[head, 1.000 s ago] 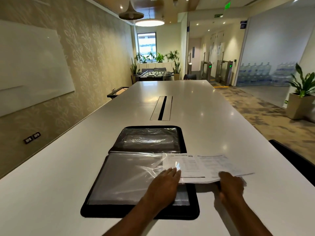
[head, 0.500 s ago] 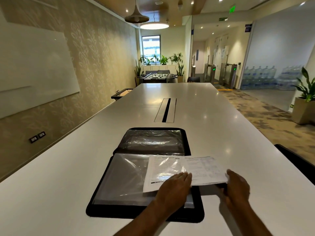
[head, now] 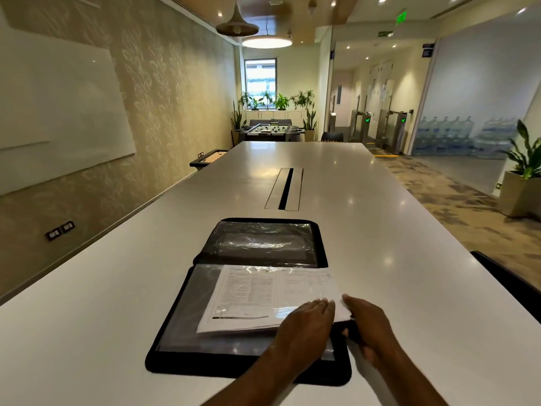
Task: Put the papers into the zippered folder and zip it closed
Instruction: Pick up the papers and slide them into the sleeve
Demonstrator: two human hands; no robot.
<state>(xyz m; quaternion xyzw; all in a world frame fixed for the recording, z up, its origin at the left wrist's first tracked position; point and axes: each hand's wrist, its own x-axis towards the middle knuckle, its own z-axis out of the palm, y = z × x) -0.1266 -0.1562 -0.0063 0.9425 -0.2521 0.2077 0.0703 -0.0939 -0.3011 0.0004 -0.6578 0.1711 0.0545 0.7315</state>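
A black zippered folder (head: 181, 356) lies open on the white table, with clear plastic sleeves on both halves. The printed papers (head: 263, 297) sit mostly inside the near half's clear sleeve, their right end still sticking out past the folder's right side. My left hand (head: 304, 326) lies flat with its fingers on the sleeve and the papers' near right part. My right hand (head: 371, 326) is at the papers' right edge, with its fingers against that edge; whether it pinches the sheets I cannot tell.
The long white table (head: 409, 259) runs away from me, with a cable slot (head: 285, 189) in its middle beyond the folder. A dark chair back (head: 503, 276) stands at the right edge. A wall with a whiteboard (head: 58, 112) is on the left.
The papers have slid left, further into the near sleeve of the folder. My right hand followed them leftward and my left hand stayed on top of the sleeve.
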